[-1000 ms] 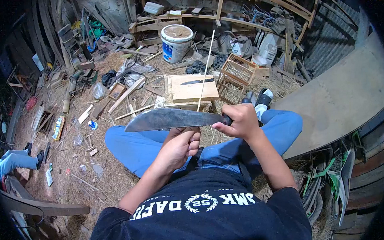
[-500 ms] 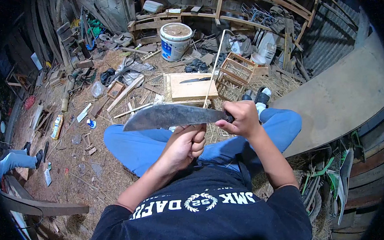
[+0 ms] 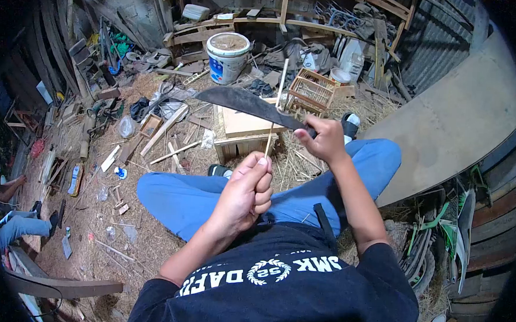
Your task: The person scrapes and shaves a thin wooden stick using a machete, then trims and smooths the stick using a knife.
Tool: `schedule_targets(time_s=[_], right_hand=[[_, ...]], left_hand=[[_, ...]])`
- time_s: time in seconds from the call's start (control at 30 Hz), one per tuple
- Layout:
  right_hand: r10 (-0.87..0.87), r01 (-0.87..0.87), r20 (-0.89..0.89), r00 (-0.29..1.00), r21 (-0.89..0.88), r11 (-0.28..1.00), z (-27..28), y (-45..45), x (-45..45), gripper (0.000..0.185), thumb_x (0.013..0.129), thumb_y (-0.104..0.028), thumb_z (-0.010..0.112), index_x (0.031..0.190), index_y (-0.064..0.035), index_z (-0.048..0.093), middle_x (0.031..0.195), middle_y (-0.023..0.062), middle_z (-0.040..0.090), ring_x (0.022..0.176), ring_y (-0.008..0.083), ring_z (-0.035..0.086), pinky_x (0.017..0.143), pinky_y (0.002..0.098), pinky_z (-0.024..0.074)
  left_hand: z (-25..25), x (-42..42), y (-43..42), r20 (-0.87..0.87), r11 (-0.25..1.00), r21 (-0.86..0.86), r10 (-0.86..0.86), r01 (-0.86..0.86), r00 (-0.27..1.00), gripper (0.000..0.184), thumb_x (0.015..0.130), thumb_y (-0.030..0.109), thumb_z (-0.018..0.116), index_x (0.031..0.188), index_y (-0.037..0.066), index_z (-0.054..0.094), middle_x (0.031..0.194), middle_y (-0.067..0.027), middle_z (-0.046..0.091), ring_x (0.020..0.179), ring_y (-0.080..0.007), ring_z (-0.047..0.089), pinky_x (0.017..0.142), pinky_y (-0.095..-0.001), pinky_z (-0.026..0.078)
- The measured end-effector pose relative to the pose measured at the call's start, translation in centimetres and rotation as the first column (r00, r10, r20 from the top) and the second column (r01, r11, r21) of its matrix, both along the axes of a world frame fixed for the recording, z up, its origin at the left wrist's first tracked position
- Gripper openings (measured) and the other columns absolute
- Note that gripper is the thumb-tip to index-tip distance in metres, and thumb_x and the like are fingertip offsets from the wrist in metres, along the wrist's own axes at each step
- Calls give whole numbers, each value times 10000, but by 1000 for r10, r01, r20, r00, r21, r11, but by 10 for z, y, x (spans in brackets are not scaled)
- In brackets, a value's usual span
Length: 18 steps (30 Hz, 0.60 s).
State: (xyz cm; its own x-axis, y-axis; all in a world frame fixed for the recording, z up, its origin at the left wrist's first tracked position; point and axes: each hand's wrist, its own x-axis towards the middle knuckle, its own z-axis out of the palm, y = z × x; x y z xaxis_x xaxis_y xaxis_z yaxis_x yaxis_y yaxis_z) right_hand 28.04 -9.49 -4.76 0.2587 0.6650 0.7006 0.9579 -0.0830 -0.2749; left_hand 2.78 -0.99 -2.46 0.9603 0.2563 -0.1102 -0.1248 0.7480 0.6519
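Observation:
A thin pale stick stands nearly upright in my left hand, its lower end pinched between thumb and fingers. My right hand is wrapped round the dark handle of a broad machete. The blade points up and left and crosses the stick above my left hand, with a small curl of wood at the crossing. Beyond the hands lies a light wooden block, partly hidden by the blade, which also covers most of a knife on it.
A white bucket and a small slatted wooden crate stand beyond the block. To the right is a large curved board. Wood scraps and straw litter the floor. Another person's leg shows at the far left.
The machete has moved away from me along the stick, its tip swinging upward. A wood curl now shows at the blade. The other person's arm has come into view at the left.

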Motion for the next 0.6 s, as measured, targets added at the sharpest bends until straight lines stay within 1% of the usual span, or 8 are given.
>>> schedule_targets(time_s=[0.1, 0.17, 0.2, 0.23, 0.3, 0.43, 0.5, 0.6], right_hand=[[22, -23, -30, 999, -27, 999, -9, -2, -17, 629, 900, -674, 616, 773, -58, 618, 608, 139, 569, 570, 360, 622, 521, 421, 456], [209, -191, 128, 969, -142, 971, -5, -8, -29, 618, 870, -692, 637, 759, -84, 609, 578, 119, 536, 541, 338, 605, 515, 427, 443], [234, -217, 222, 947, -98, 971, -2, -6, -25, 604, 844, -697, 663, 703, -115, 583, 554, 94, 581, 537, 309, 644, 497, 412, 470], [190, -171, 201, 961, -108, 979, -10, -4, -7, 614, 850, -701, 656, 687, -113, 591, 543, 93, 578, 535, 314, 641, 489, 412, 470], [-77, 69, -84, 994, -93, 993, -23, 8, 39, 636, 867, -724, 615, 673, -118, 618, 537, 100, 587, 541, 316, 652, 494, 420, 491], [-199, 233, 153, 968, -255, 939, -25, 19, 45, 661, 895, -748, 540, 714, -128, 680, 578, 142, 634, 579, 336, 679, 538, 456, 534], [-106, 136, 119, 987, -283, 950, -31, 19, 23, 645, 888, -740, 560, 729, -128, 683, 586, 152, 634, 595, 359, 677, 538, 463, 525], [128, -115, 42, 991, -237, 965, -34, 9, 3, 600, 880, -707, 599, 745, -128, 685, 635, 156, 648, 622, 385, 671, 562, 475, 508]], left_hand=[[-4, 0, -3, -14, 1000, 10, 9, -9, 1000, 185, 1118, 250, 421, 1011, 120, 497, 613, 78, 271, 441, -25, 203, 372, -214, 144], [-5, -5, 0, -152, 996, 75, 54, -43, 987, 182, 1117, 258, 424, 1012, 127, 494, 614, 83, 280, 443, -22, 217, 378, -216, 144], [-5, -9, -2, -173, 996, 70, 66, -55, 983, 182, 1115, 263, 433, 1004, 136, 501, 613, 87, 288, 433, -17, 213, 371, -213, 134], [0, -12, -2, -176, 996, 72, 62, -50, 982, 182, 1115, 263, 433, 1004, 136, 501, 613, 87, 288, 433, -17, 213, 371, -213, 134], [8, -17, -1, -123, 995, 84, 62, -52, 990, 176, 1114, 236, 436, 990, 129, 500, 604, 79, 281, 436, -35, 210, 382, -238, 139], [-30, 8, 16, -185, 997, -51, 40, -50, 982, 170, 1116, 248, 430, 992, 149, 492, 600, 79, 279, 425, -35, 184, 367, -235, 120], [-36, 5, 10, -166, 997, -74, -14, 1, 986, 170, 1114, 252, 435, 989, 151, 489, 599, 78, 280, 424, -36, 182, 367, -236, 119], [-26, -4, 8, -194, 998, -12, 56, -59, 979, 172, 1117, 251, 430, 991, 151, 489, 599, 77, 271, 423, -36, 183, 367, -229, 124]])
